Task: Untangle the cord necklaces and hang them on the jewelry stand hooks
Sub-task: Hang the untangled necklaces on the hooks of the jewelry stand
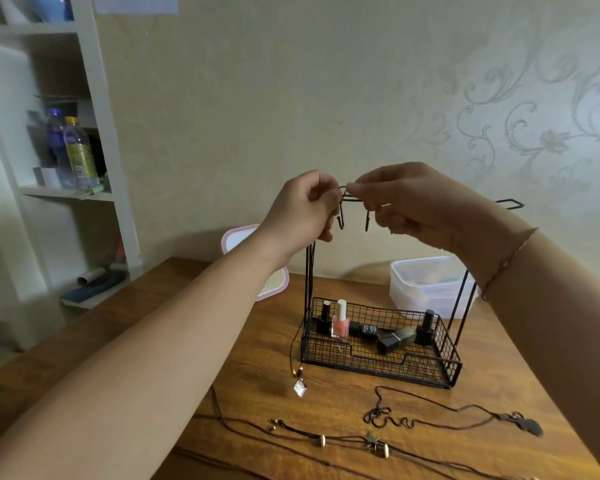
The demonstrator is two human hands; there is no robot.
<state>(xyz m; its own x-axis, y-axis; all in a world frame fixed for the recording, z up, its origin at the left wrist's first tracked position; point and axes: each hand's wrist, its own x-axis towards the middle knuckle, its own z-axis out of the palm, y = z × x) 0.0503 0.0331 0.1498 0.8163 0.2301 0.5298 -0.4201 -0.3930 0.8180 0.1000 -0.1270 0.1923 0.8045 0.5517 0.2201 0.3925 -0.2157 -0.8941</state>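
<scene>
Cord necklace [309, 271] hangs straight down from the left hand [303, 211], pendant [299, 388] low beside the wire basket [378, 358]. Both hands pinch its loop; the right hand [400, 202] holds it at the stand's hooks [342, 220], just between them.

A single wide-angle camera, worn on the person's head, looks forward and slightly down across the desk [326, 403] toward a wall. It sits close: both forearms reach in from the lower corners of the frame, and the left hand [302, 209] and right hand [406, 202] meet near the centre. The desk fills the lower half, the wall the upper half, and a shelf unit [66, 168] bows along the left edge from lens distortion.
</scene>
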